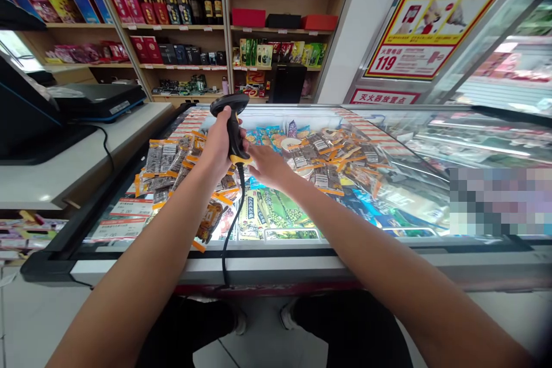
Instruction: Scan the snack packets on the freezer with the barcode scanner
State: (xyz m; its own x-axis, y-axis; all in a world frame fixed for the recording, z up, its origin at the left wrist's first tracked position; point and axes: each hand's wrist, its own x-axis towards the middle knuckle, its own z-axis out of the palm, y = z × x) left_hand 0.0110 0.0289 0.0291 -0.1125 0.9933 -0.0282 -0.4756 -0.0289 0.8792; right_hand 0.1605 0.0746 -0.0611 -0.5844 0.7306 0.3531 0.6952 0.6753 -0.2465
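Head view: the left hand [217, 146] has its fingers wrapped tight round the grip of a black barcode scanner [233, 126] with an orange band. The scanner stands nearly upright, long axis vertical, its head on top facing away toward the shelves [190, 23]; its cable [230, 224] drops to the freezer's near edge. The right hand [268, 164] lies just beside the grip's base, fingers loosely extended and apparently holding nothing, over the orange-edged snack packets [319, 155] on the chest freezer's glass lid [388, 184]. Both forearms stretch forward, meeting above the lid's middle.
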